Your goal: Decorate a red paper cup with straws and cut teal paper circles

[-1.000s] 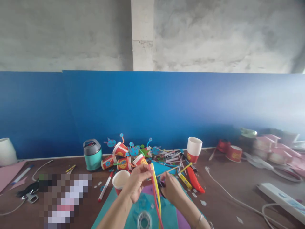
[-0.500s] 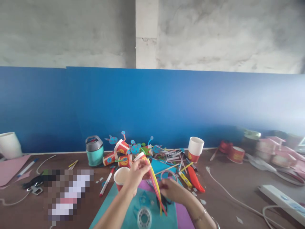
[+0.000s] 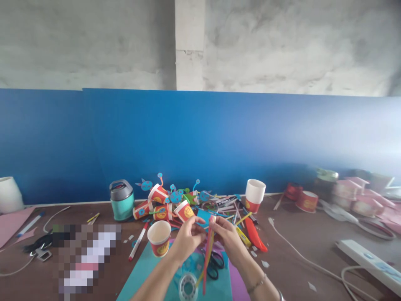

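At lower centre, the right hand [image 3: 228, 238] pinches pink and yellow strips [image 3: 208, 259] by their top, the lengths hanging down. The left hand [image 3: 187, 242], just left, is loosely open, fingers curled; whether it touches them is hard to tell. Scissors [image 3: 214, 266] lie right of the strips, a tape roll [image 3: 181, 287] near the bottom edge.

The table [image 3: 291, 280] bears a marker [image 3: 138, 241], a flask [image 3: 121, 205] and, blurred, perhaps pink paper [image 3: 369, 204].

No text is readable: yellow print [image 3: 161, 249] on the red cup [image 3: 158, 239] left of the left grip [image 3: 187, 239] and on the tipped cup [image 3: 184, 211] just beyond that grip is too small.
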`<state>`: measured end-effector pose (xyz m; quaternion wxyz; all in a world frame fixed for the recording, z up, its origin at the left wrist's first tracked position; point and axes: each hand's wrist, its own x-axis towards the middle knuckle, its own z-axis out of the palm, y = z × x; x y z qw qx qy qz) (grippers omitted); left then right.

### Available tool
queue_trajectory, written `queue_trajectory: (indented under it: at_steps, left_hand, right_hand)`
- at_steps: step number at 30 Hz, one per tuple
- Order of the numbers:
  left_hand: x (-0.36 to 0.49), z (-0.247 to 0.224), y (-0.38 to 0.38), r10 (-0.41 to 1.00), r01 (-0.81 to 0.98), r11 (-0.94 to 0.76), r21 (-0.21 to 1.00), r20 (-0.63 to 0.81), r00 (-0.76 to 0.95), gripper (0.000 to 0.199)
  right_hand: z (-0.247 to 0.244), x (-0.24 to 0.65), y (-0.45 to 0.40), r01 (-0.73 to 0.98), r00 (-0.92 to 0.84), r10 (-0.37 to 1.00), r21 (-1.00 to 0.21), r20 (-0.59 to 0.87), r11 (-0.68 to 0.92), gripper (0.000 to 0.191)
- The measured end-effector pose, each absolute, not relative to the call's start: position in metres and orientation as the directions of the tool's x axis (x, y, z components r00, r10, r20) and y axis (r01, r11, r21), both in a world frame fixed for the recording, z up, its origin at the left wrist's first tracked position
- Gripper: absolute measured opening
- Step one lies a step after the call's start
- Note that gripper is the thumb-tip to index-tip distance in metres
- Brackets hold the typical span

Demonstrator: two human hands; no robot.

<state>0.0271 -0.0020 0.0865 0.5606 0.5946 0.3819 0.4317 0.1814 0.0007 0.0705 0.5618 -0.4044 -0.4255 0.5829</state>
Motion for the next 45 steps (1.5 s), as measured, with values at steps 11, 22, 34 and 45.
queue_trajectory:
  at_steps: [11,22,34,45]
  left_hand:
    - [0.014,0.089,-0.007,0.536,0.376,-0.844,0.383,0.574,0.619,0.025]
    - [0.051,0.065,-0.008,0.974,-0.425,0.044,0.904,0.055,0.218,0.034]
    - [0.047,0.077,-0.007,0.935,-0.244,0.014,0.970,0.074,0.348,0.034]
    - [0.038,0.065,0.008,0.999,-0.391,0.001,0.920,0.016,0.041,0.033]
  right_hand:
    - [0.068,0.183,-0.002,-0.592,-0.205,0.977,-0.787,-0.063,-0.175,0.033]
    - [0.071,0.187,-0.001,-0.555,-0.144,0.989,-0.829,0.007,-0.075,0.030]
    - [0.072,0.181,-0.005,-0.227,-0.035,0.999,-0.974,0.031,0.022,0.043]
    - [0.060,0.179,0.001,-0.007,-0.111,0.978,-0.984,0.176,0.177,0.033]
